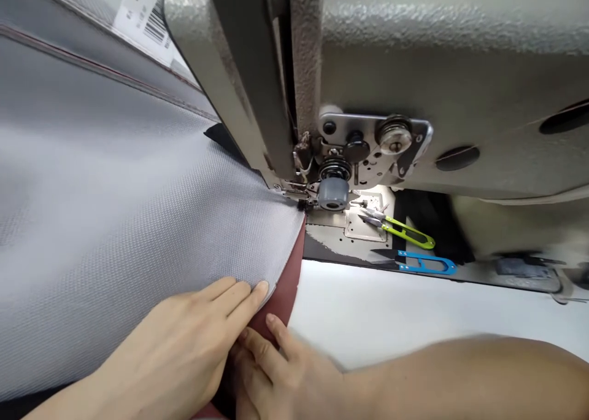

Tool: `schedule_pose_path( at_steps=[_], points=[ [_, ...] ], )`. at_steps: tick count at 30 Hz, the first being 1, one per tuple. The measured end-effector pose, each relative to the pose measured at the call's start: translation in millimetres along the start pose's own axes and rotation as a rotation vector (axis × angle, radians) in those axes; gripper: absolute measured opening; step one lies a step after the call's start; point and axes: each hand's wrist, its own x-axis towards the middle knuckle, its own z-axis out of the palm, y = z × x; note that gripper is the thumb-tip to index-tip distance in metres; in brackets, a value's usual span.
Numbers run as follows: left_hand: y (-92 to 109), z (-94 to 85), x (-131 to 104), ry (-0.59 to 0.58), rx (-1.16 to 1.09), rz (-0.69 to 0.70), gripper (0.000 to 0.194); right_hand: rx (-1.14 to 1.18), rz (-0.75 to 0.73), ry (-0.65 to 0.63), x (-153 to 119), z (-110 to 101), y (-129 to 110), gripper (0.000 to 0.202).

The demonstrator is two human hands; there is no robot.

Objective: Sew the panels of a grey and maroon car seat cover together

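Grey woven fabric (151,223) spreads over the left side and runs to the presser foot area of a sewing machine (301,204). Beneath its right edge a strip of maroon material (289,279) shows, its top corner also at the foot. My left hand (197,322) lies on the grey fabric near that edge, fingers together and gripping it, the thumb hidden. Close beside it, my right hand (280,365) grips the maroon material lower down with curled fingers, partly hidden under the left hand.
Yellow-green thread snips (408,233) lie by the needle plate (363,223), and blue thread snips (427,263) lie just below them. The machine head (414,70) overhangs the work. A white barcode label (147,21) shows at upper left. The white tabletop (391,309) extends to the right.
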Motion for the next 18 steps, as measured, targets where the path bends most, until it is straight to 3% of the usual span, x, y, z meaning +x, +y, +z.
schedule_pose_path(
  at_steps=[5,10,14,18],
  points=[
    [-1.7,2.0,5.9,-0.034,0.068,0.024,0.055,-0.038,-0.032,0.016,4.2,-12.9,6.9,0.031],
    [-3.1,-3.2,21.0,-0.179,0.056,-0.009,0.058,-0.003,-0.027,0.037,10.2,-17.6,8.7,0.032],
    [-2.2,-8.9,17.1,-0.27,-0.038,-0.086,0.061,-0.014,-0.016,0.048,19.4,-20.8,8.4,0.033],
    [-2.2,-5.2,10.2,-0.057,-0.205,-0.088,0.054,-0.033,-0.078,-0.003,36.4,-28.4,12.7,0.031]
  ],
)
